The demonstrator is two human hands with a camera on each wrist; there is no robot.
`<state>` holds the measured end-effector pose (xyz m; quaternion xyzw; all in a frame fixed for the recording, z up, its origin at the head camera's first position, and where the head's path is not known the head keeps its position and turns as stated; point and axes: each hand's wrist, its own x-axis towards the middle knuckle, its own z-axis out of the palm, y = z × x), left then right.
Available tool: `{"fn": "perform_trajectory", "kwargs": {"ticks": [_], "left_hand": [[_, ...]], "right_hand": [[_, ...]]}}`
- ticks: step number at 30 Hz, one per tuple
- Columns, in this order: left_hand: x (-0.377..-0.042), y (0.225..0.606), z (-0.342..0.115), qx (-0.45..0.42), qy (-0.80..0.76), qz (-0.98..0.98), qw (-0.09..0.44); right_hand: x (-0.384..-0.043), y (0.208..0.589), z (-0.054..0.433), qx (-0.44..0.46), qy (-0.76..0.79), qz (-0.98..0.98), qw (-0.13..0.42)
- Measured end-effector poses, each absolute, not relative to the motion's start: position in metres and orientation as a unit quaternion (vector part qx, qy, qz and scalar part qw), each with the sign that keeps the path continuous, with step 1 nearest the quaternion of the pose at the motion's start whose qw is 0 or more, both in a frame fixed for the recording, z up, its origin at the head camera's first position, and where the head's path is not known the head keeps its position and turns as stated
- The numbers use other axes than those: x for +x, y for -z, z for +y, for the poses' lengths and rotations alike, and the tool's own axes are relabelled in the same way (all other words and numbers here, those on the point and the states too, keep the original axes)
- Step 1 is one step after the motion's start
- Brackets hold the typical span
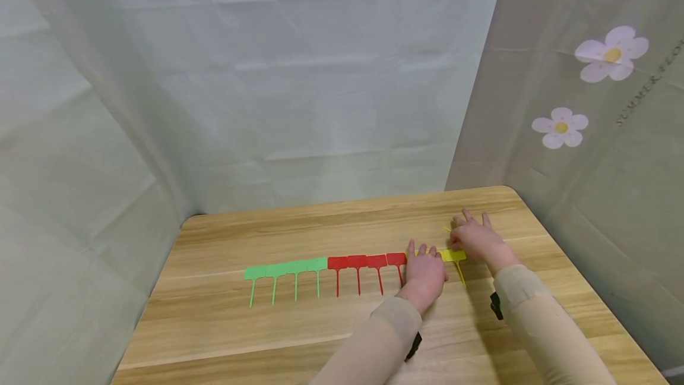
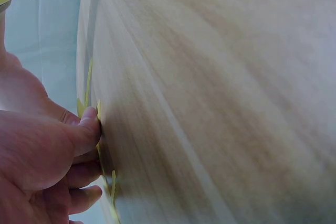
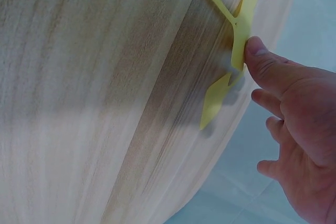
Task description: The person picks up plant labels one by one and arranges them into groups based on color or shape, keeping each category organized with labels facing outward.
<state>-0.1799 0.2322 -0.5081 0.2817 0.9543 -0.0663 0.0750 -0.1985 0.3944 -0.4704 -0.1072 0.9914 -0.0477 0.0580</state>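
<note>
A row of flat plastic plant label tags with thin stems lies on the table: several green tags (image 1: 285,268), several red tags (image 1: 357,262), then yellow tags (image 1: 454,255) at the right end. My left hand (image 1: 426,272) rests on the yellow part of the row beside the last red tag, fingertips on the tags and hiding some. At the end of the row, my right hand (image 1: 477,241) pinches the edge of a yellow tag (image 3: 241,43) with its thumb, the index finger mostly hidden. Another yellow tag (image 3: 214,100) shows just past that thumb, its stem partly covered.
The wooden table (image 1: 214,325) has rounded back corners. Pale cloth sheeting (image 1: 320,88) hangs close behind it, and a flowered sheet (image 1: 577,195) stands along the right side. A black wrist strap piece (image 1: 497,306) sits under the right sleeve.
</note>
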Motion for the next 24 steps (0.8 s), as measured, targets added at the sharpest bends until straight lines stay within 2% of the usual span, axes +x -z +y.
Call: {"fn": "perform_trajectory", "kwargs": {"ticks": [24], "left_hand": [[-0.1789, 0.5075, 0.2325, 0.28, 0.065, 0.954, 0.079]], "right_hand": [[-0.2022, 0.4746, 0.3979, -0.112, 0.036, 0.991, 0.058]]}}
